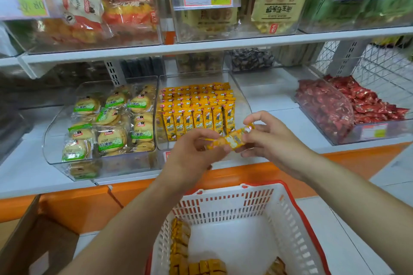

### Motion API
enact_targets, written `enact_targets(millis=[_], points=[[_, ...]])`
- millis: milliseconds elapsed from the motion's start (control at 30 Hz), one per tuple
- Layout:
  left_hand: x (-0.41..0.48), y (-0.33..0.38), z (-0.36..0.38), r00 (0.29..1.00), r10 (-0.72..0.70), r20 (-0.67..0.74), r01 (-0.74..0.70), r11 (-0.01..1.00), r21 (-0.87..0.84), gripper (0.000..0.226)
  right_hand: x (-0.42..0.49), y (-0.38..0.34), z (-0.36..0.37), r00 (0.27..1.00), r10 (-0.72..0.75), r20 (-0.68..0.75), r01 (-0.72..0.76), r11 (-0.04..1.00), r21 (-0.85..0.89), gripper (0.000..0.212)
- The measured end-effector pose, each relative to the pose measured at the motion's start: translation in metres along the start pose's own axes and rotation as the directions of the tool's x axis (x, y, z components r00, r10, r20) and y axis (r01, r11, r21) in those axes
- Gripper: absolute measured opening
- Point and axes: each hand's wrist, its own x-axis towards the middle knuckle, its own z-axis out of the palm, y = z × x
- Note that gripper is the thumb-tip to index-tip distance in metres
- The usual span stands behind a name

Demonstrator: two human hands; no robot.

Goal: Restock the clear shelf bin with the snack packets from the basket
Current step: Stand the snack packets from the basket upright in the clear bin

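Both hands meet in front of the shelf with one yellow packet [230,139] between them. The left hand [192,152] pinches its lower end, fingers curled in. The right hand [268,138] pinches the upper end with thumb and fingertips. The packet lies tilted, just in front of the clear bin [245,105]. Inside the bin, rows of upright packets [196,107] stand tightly packed. Below, the basket [223,198] holds loose packets [178,243] along its left side and near edge.

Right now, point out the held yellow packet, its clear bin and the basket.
yellow packet [230,140]: head view, printed middle.
clear bin [243,106]: head view, curved right wall.
basket [223,205]: head view, white slatted back wall.
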Motion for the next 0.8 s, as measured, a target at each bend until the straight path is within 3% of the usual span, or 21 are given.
enact_targets(millis=[167,267,333,400,500,667,800], points=[[0.004,-0.001,-0.003,0.998,-0.04,-0.056,0.029,0.98,-0.197,0.045,-0.003,0.012,0.008,0.966,-0.027,0.257,0.128,0.915,-0.384,0.019],[0.004,-0.005,-0.002,0.997,-0.024,-0.075,0.013,0.989,-0.145,0.058,0.001,0.011,0.013,0.977,-0.103,0.184,0.167,0.912,-0.374,0.018],[0.004,-0.007,-0.001,0.995,-0.009,-0.099,-0.001,0.995,-0.102,0.06,0.004,0.009,0.013,0.982,-0.124,0.14,0.159,0.947,-0.279,0.035],[0.003,-0.008,0.001,0.994,0.016,-0.106,-0.025,0.996,-0.088,0.056,0.005,0.008,0.013,0.972,-0.153,0.177,0.198,0.94,-0.278,0.046],[0.0,-0.005,0.007,0.995,0.029,-0.092,-0.038,0.995,-0.097,0.048,0.006,0.008,0.008,0.966,-0.152,0.211,0.207,0.94,-0.272,0.043],[0.009,0.005,0.005,0.985,0.104,-0.14,-0.08,0.982,0.169,0.021,0.009,0.005,-0.02,0.985,-0.17,0.031,0.172,0.961,-0.215,0.037],[0.049,0.016,0.009,0.977,0.169,-0.127,-0.097,0.893,0.44,0.014,0.013,0.004,-0.043,0.963,-0.196,-0.187,0.171,0.975,-0.141,0.032]])
